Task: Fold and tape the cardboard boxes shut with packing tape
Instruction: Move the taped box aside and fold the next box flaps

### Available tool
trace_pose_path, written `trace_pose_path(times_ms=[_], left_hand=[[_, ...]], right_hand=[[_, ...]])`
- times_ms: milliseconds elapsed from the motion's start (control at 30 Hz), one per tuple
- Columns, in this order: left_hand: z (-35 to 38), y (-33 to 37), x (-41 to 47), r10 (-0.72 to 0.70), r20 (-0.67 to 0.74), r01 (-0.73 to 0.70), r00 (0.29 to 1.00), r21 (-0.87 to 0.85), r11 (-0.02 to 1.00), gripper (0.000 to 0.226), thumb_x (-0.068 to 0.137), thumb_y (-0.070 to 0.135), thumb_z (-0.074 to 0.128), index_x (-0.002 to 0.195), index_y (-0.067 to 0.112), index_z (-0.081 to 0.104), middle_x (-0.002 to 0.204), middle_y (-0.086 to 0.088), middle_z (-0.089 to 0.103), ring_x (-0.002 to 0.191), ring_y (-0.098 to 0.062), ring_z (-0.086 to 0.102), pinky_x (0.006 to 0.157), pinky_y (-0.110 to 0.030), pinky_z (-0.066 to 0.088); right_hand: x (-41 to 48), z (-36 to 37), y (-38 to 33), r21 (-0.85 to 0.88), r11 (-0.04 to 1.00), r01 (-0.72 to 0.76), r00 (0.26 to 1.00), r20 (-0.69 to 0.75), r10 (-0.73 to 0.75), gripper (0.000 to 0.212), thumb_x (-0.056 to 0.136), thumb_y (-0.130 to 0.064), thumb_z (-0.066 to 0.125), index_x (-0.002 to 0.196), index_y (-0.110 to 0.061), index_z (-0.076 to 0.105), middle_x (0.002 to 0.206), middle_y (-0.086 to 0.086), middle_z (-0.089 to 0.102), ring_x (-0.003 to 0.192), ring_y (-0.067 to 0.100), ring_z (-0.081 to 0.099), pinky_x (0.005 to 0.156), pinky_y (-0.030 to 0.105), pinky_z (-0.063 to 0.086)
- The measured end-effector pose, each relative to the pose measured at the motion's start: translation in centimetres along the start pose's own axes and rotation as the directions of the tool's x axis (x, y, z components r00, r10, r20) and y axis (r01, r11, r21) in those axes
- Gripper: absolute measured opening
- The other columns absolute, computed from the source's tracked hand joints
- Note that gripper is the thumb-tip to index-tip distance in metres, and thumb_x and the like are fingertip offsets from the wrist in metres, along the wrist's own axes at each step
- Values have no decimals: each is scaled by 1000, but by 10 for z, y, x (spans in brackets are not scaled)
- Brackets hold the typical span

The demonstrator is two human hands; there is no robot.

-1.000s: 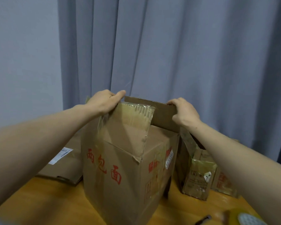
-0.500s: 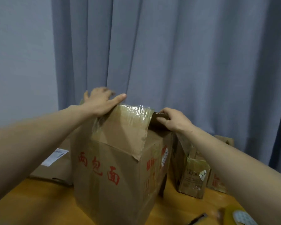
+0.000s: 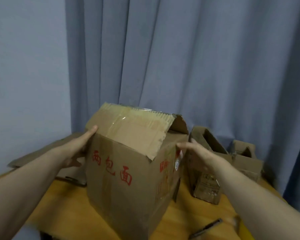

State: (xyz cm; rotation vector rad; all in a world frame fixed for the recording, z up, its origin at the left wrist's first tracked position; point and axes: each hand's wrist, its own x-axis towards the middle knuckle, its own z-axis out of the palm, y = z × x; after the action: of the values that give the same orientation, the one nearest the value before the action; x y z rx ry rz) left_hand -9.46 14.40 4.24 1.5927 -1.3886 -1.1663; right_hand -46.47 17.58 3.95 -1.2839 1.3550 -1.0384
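Yellow wooden desk (image 3: 68, 213) at bottom. Ctr frame: tall brown cardboard box w/ red characters (image 3: 128, 179) stands on it, top flaps tented. I see L hand (image 3: 74, 149) fingers straight, pressing its left side. R hand (image 3: 196, 153) fingers released at its right side; contact, can't tell. Small open brown cartons (image 3: 208, 170) mid right.

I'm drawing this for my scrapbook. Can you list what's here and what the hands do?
Main thing: big brown cardboard box with red characters, upright on the wooden table
Top flaps: tilted up like a roof, not flat
Left hand: fingers straight, touches the box's left side
Right hand: fingers straight, at the box's right side; contact unclear
Nearby: smaller open brown cardboard boxes on the right
Behind: grey-blue curtain
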Motion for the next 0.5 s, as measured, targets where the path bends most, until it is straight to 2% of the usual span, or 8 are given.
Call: trace_pose_path(times_ms=[33, 100, 200, 233, 300, 333, 400, 500], left_hand=[[0, -6, 0, 11, 4, -11, 1000, -28, 1000, 119, 52, 92, 43, 150, 26, 23, 153, -6, 29, 140, -25, 28, 112, -56, 18], [2, -14, -3, 26, 6, -26, 1000, -48, 999, 117, 53, 92, 38, 149, 26, 27, 153, -3, 31, 139, -23, 31, 115, -53, 13], [9, -7, -6, 54, -22, -55, 998, -86, 995, 97, 73, 82, 29, 147, 19, 29, 150, -7, 35, 138, -26, 33, 116, -49, 14], [10, 1, -6, 48, -39, -53, 998, -123, 991, 90, 80, 78, 27, 146, 17, 31, 148, -9, 38, 136, -28, 34, 116, -49, 16], [6, 20, -4, 14, -62, -22, 998, -123, 992, 75, 85, 72, 34, 134, 17, 46, 135, -11, 49, 125, -29, 45, 110, -53, 27], [4, 30, -5, 12, -54, -18, 998, -125, 992, 60, 87, 66, 41, 121, 17, 54, 124, -10, 54, 113, -28, 52, 104, -53, 35], [-5, 45, -1, 18, -56, -28, 998, -182, 983, 32, 90, 43, 55, 106, 15, 60, 101, -8, 60, 86, -23, 59, 86, -44, 51], [-21, 61, 3, 43, -42, -50, 998, -183, 982, 14, 88, 15, 61, 99, 7, 58, 66, -5, 59, 52, -14, 61, 51, -26, 55]], right_hand=[[-3, 3, 13, -3, 998, -63, 998, 21, 63, 115, 57, -59, 83, 148, -33, 18, 149, 8, 37, 133, 33, 39, 110, 58, 30], [-9, 15, 32, -24, 995, -94, 995, 43, 95, 115, 53, -78, 72, 148, -31, 27, 152, 3, 34, 139, 30, 32, 113, 58, 23], [-15, 29, 28, -36, 994, -101, 995, -29, 100, 100, 64, -81, 56, 144, -25, 36, 152, 4, 34, 139, 32, 31, 110, 58, 27], [-13, 30, 20, -12, 994, -107, 993, -60, 106, 101, 65, -81, 55, 145, -24, 35, 152, 5, 33, 139, 34, 31, 108, 59, 28], [-4, 24, 2, 72, 988, -137, 987, -74, 143, 116, 51, -88, 61, 144, -24, 37, 150, 7, 36, 135, 37, 36, 106, 63, 31], [1, 19, -6, 112, 979, -170, 981, -76, 179, 123, 43, -90, 63, 144, -24, 38, 148, 9, 39, 132, 38, 39, 103, 64, 33], [9, 6, -17, 130, 964, -231, 963, -114, 246, 119, 44, -87, 66, 139, -19, 42, 141, 11, 46, 124, 39, 47, 97, 59, 41], [17, -8, -26, 97, 961, -261, 949, -159, 274, 80, 63, -71, 70, 115, -12, 55, 119, 13, 60, 100, 33, 62, 84, 45, 53]])
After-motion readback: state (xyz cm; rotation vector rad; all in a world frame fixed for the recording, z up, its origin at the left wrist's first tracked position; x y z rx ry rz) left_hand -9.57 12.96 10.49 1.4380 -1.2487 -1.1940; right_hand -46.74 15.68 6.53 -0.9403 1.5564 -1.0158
